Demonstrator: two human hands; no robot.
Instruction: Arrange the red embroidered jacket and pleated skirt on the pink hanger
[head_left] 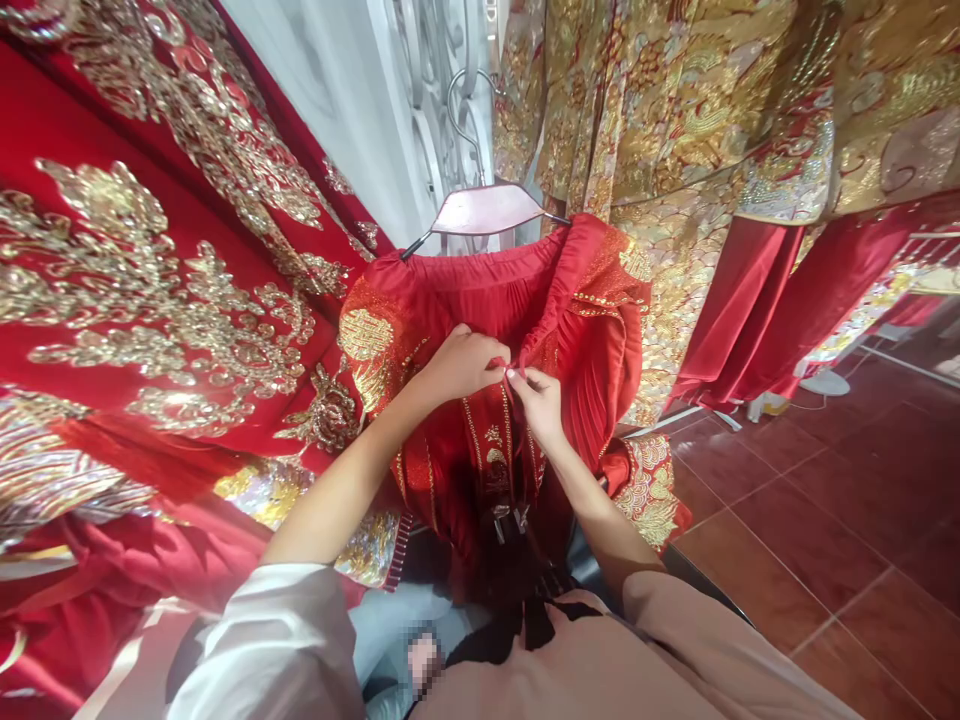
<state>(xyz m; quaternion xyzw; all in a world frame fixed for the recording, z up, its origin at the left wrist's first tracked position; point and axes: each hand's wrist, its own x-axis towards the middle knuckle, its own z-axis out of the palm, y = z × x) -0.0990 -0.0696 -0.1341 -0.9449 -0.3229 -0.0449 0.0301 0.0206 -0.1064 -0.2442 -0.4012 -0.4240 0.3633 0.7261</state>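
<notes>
A red pleated skirt with gold embroidery and a gathered waistband hangs by its top from a hanger in front of me. My left hand reaches in over the skirt's front, its fingers pinched on the red fabric near the waistband. Close beside it, almost touching, my right hand pinches the same spot between thumb and finger. A thin red strip of cloth shows at the fingertips; whether it is a tie or the fabric's edge I cannot tell. Gold-trimmed panels fall below both hands.
A large red garment with gold sequin work hangs close on the left. Gold brocade garments hang at the back right, with red cloth below them. White ornate metalwork stands behind the hanger. Reddish floor tiles lie at right.
</notes>
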